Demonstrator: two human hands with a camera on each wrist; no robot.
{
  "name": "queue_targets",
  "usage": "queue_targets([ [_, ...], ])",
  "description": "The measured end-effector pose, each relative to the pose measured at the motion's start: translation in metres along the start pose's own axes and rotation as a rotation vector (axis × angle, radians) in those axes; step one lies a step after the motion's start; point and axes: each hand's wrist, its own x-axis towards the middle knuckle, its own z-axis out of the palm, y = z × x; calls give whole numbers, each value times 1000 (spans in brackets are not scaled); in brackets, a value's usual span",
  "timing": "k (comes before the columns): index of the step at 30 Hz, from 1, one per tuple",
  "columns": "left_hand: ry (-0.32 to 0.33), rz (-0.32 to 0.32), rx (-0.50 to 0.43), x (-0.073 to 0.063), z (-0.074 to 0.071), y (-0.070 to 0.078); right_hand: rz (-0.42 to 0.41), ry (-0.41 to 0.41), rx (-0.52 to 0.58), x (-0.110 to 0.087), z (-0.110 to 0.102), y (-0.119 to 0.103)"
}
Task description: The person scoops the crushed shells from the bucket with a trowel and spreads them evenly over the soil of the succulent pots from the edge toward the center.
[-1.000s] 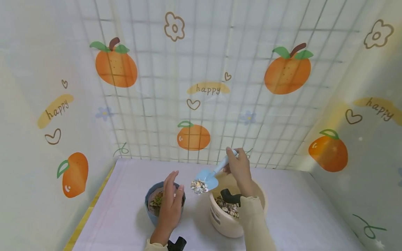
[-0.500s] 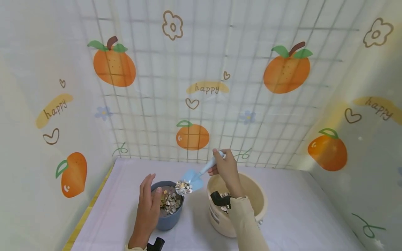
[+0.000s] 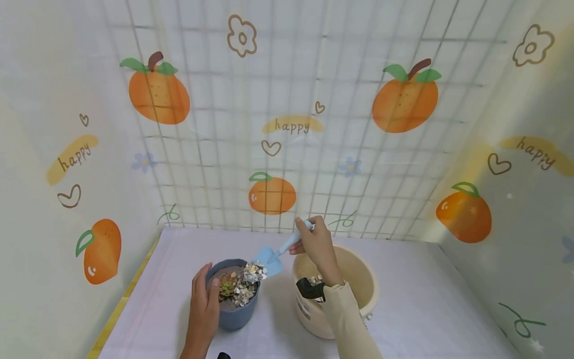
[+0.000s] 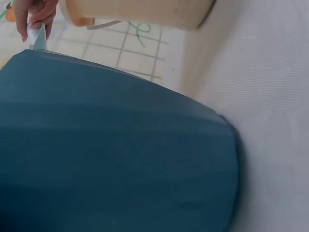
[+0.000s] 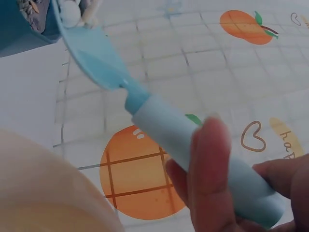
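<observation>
In the head view my right hand (image 3: 317, 247) grips the handle of a light blue toy trowel (image 5: 169, 128), its fingers and thumb curled round it. The trowel's blade carries small pale pebbles (image 3: 254, 271) and hangs over the right rim of a blue plant pot (image 3: 235, 319). Inside that pot, a green and reddish succulent (image 3: 227, 285) grows beside more pebbles (image 3: 244, 294). My left hand (image 3: 204, 306) lies along the pot's left side, fingers fairly straight and thumb at the rim. In the left wrist view the pot's wall (image 4: 116, 140) fills most of the picture.
A cream bucket (image 3: 369, 279) with pebbles inside stands to the right of the pot, under my right forearm. A white cloth (image 3: 417, 309) covers the table. Behind stands a wire grid covered by a sheet printed with oranges (image 3: 272, 195).
My right hand has carried the loaded trowel left from the bucket to above the pot. My left hand has moved from over the plant to the pot's left side.
</observation>
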Motion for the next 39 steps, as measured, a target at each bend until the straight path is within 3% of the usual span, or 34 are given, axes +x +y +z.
queue_targets([
  [9, -9, -109, -19, 0, 2, -12, 1, -6, -4, -3, 3, -3],
  [39, -49, -27, -98, 4, 0, -24, -27, -21, -43, -4, 3, -2],
])
